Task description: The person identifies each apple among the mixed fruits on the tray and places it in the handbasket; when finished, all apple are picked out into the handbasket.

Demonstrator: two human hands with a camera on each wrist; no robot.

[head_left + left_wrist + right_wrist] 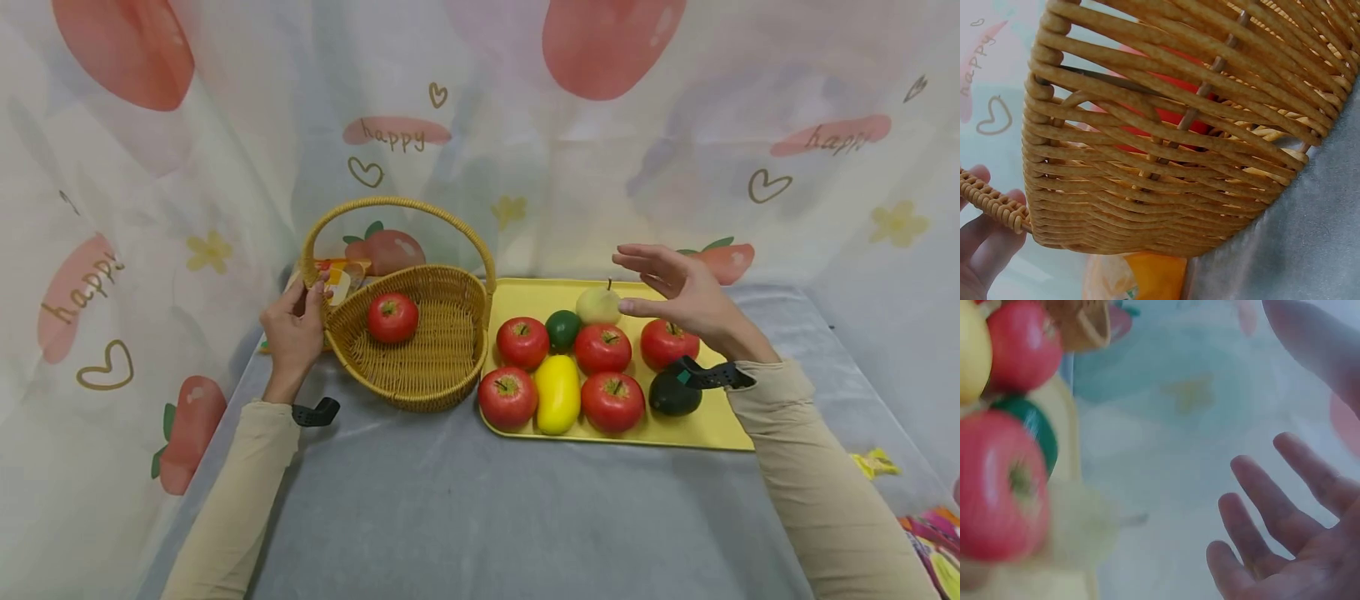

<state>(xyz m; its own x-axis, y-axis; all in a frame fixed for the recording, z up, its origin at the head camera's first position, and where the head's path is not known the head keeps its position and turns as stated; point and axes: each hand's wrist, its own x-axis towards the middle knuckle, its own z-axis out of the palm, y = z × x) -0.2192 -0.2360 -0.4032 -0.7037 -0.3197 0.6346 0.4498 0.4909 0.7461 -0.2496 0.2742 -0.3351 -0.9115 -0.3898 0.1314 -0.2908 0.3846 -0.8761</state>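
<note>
1. Golden-brown woven wicker basket [431, 358] with a tall arched handle [397, 202], seen from the head: it stands on grey cloth [450, 517] and holds one round red apple [393, 317] toward its left side. The left hand [296, 329] grips the handle's left foot, probably to steady the basket. Right beside the basket lies a flat yellow tray [716, 427], perhaps set so close to keep the reach short. It bears five red apples [612, 402], a long yellow mango-shaped fruit [558, 396], two dark green fruits [675, 393] and a pale round pear [598, 307]. Well right of the basket, the right hand [678, 287] hangs by the pear, wide and holding nothing.

2. Left wrist view: thumb and fingers close round the handle where it joins the basket, a hold that seems to leave the mouth unblocked. Red shows through the weave; an orange packet [1157, 275] sits just beyond the basket.

3. Right wrist view: fingers spread and thumb well apart, likely for clearance around rounded fruit. The blurred pear lies apart from them, away from the basket's edge.
</note>
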